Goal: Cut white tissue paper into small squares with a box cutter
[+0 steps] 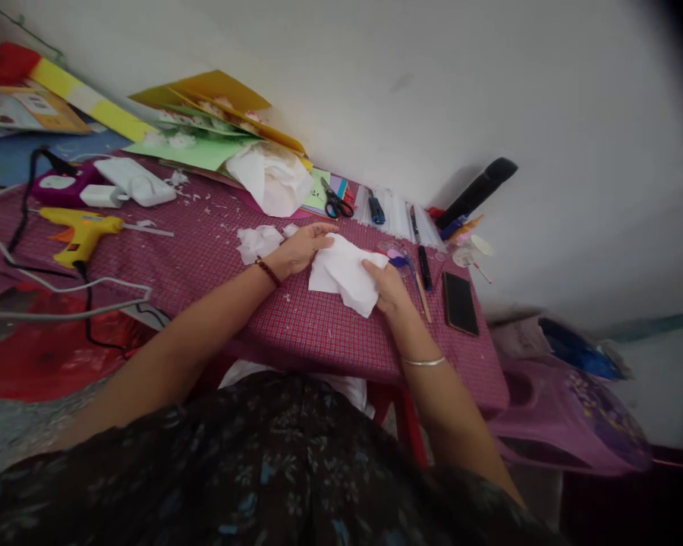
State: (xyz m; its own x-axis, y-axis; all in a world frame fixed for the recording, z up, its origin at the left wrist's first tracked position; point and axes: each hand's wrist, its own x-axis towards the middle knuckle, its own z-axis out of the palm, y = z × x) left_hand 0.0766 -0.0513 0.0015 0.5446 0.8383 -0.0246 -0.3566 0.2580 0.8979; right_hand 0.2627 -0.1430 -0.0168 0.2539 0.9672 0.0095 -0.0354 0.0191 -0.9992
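A piece of white tissue paper (347, 271), folded and creased, is held over the table between my two hands. My left hand (306, 246) pinches its upper left corner, thumb toward the sheet. On the other side, my right hand (388, 287) grips the right edge with the thumb lying on top. Crumpled white paper (259, 243) lies beside my left wrist. Near my right hand are a blue plastic spoon-like piece (398, 262) and a thin wooden stick (423, 297).
A yellow glue gun (83, 233) and white plug adapters (140, 180) sit at left. Behind are coloured sheets (205, 152), bunched white paper (273, 178), scissors (335, 201), a blue cutter (376, 208) and glue sticks (397, 216). A phone (460, 302) lies by the right edge.
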